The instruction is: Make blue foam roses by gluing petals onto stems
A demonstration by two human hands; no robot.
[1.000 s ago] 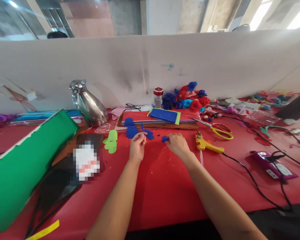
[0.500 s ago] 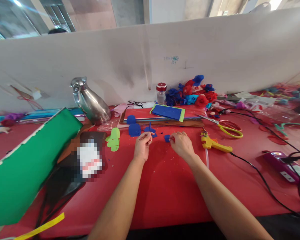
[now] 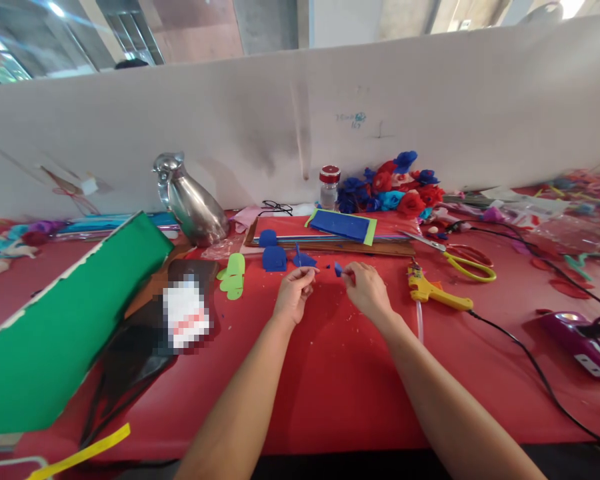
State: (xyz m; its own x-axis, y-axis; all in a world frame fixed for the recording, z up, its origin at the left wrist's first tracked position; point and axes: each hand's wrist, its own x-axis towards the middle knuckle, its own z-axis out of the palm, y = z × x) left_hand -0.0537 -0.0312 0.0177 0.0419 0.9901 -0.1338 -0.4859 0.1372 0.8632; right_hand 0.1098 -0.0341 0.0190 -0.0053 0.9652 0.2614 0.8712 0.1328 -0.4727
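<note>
My left hand (image 3: 295,291) is closed in a pinch above the red table, with a thin blue paper strip (image 3: 298,251) sticking up at its fingertips. A small blue paper piece (image 3: 338,269) is pinched between the fingertips of my right hand (image 3: 369,288), a short gap to the right of the left hand. Behind the left hand lies a cut blue paper piece (image 3: 307,261). Left of it are stacked blue paper petals (image 3: 275,259) and, farther left, light green paper pieces (image 3: 235,275).
A yellow glue gun (image 3: 437,293) and scissors (image 3: 467,263) lie to the right, near a purple power strip (image 3: 577,340) with cords. Behind are paper sheets (image 3: 395,247), a lidded jar (image 3: 329,187), paper flowers (image 3: 405,190) and a metal jug (image 3: 195,207). Green board (image 3: 70,333) stands left.
My right hand has tilted the small blue piece, which now shows narrower. The left hand keeps its pinch, its fingertips now pointing more to the right. The whole view has shifted slightly.
</note>
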